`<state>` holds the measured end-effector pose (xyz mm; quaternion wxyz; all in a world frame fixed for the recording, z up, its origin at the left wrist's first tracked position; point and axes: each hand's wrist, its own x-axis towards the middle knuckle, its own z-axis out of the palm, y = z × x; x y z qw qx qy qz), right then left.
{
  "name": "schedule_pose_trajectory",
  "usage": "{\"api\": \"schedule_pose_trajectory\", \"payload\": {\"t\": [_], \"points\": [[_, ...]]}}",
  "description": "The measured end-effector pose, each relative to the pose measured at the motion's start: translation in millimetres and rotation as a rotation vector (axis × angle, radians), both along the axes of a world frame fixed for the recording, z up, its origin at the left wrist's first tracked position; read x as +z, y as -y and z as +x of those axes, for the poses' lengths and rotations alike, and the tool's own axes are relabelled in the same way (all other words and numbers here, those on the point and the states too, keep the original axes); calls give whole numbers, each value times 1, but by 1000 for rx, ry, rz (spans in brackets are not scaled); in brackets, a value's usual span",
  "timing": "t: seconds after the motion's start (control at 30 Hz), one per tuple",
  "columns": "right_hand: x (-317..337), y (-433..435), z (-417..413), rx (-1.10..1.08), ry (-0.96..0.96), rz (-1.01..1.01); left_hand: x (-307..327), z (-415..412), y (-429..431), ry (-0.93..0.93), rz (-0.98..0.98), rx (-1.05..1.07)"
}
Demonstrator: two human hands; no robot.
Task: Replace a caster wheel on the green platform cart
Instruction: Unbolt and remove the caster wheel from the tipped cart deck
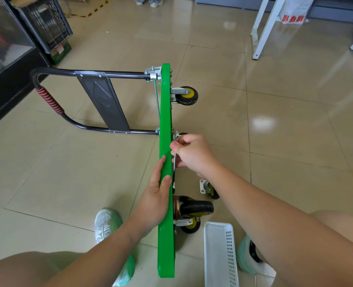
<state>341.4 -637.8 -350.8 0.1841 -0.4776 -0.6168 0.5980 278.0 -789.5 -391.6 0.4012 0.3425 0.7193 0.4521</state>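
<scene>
The green platform cart [165, 112] stands on its long edge on the tiled floor, its underside facing right. My left hand [157, 195] lies flat along the deck's upper edge and steadies it. My right hand [192, 155] is closed on a slim metal wrench [174, 168] that runs along the underside, its head at a caster mounting plate [176, 135]; that caster is mostly hidden behind my hand. One caster [186, 95] sticks out at the far end. Two casters [194, 210] sit at the near end. A loose caster [209, 188] lies on the floor under my right forearm.
The black folded handle [51, 100] with a red grip lies on the floor to the left. A white perforated plastic basket [221, 255] stands near my right foot. A dark display cabinet [8, 59] is at far left, white table legs [262, 32] at far right.
</scene>
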Motion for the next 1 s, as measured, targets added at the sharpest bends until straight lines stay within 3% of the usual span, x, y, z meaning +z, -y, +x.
{"api": "schedule_pose_trajectory", "payload": {"t": [0.4,0.67,1.0], "points": [[3,0,0,3,-11,-41,1,1,-2,9,-14,3],[-2,12,3,48,74,175,-3,0,-1,16,1,18],[6,22,8,100,56,199,0,1,-1,-31,9,9]]}}
